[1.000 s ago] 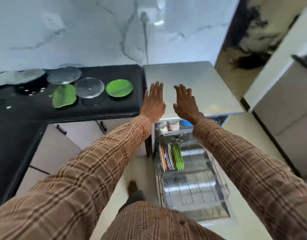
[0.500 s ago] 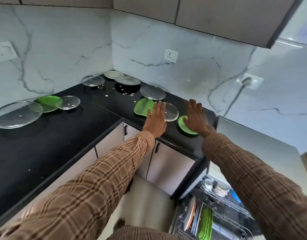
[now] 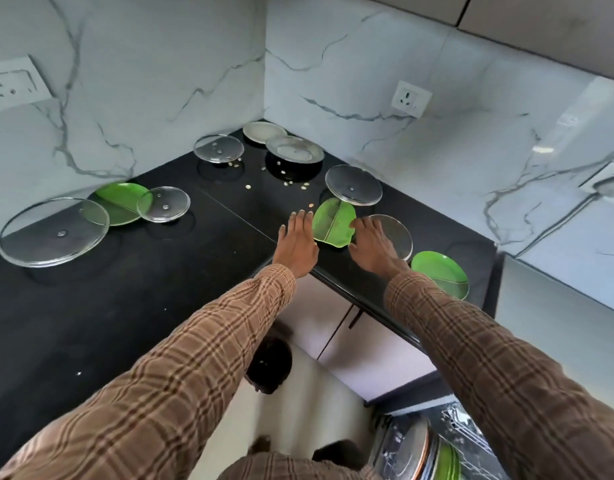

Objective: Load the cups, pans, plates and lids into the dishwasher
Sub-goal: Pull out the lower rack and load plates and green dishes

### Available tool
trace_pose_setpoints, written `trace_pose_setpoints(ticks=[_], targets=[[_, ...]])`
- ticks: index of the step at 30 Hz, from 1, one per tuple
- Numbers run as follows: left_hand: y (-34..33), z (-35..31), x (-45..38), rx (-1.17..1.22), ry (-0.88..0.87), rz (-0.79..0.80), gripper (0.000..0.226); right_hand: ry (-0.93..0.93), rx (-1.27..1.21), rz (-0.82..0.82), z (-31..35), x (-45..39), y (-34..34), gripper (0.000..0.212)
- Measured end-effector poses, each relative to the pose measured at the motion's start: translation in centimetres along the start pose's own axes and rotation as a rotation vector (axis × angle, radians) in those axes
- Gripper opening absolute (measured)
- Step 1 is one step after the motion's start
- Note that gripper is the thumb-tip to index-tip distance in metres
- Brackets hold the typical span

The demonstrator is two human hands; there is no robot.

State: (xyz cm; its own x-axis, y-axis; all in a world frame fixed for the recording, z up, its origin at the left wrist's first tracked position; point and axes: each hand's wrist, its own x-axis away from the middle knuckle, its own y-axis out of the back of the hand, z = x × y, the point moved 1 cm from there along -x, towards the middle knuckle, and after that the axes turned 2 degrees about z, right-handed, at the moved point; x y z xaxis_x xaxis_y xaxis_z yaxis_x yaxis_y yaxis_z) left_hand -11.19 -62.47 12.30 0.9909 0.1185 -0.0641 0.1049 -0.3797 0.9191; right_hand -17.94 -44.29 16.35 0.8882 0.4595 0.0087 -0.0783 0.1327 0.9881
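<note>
Black countertop (image 3: 125, 306), white marble-look wall tiles veined grey (image 3: 160, 64), bright green leaf-shaped plate (image 3: 334, 225) with a pale midrib, two green round plates (image 3: 440, 273) (image 3: 120, 202), clear glass lids (image 3: 52, 235), brown plaid sleeves (image 3: 201, 348), white sockets (image 3: 411, 98).

No readable text, labels, brands or numbers anywhere. White wall sockets at 10 and 1 o'clock show no legible markings, and nothing is printed on the green leaf-shaped plates, clear glass lids or black counter. Dishwasher rack at 5 o'clock too blurred to check.
</note>
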Motion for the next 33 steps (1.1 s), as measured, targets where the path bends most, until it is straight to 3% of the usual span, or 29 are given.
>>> trace_pose_setpoints(ticks=[10, 22, 26, 33], targets=[[-5.1, 5.9, -5.3, -0.008, 0.102, 0.085, 0.076, -0.014, -0.061, 0.203, 0.6, -10.2, -8.0, 0.039], [-7.2, 8.4, -11.0, -0.062, 0.168, 0.207, 0.071, -0.312, -0.162, 0.187, 0.6, -20.1, -13.6, 0.057], [-7.4, 9.2, -12.2, -0.054, 0.187, 0.229, 0.07, -0.313, -0.057, 0.286, 1.2, -21.5, -13.5, 0.055], [-7.0, 11.4, -13.6, -0.039, 0.141, 0.227, 0.066, -0.331, -0.035, 0.321, 4.1, -19.9, -13.7, 0.039]])
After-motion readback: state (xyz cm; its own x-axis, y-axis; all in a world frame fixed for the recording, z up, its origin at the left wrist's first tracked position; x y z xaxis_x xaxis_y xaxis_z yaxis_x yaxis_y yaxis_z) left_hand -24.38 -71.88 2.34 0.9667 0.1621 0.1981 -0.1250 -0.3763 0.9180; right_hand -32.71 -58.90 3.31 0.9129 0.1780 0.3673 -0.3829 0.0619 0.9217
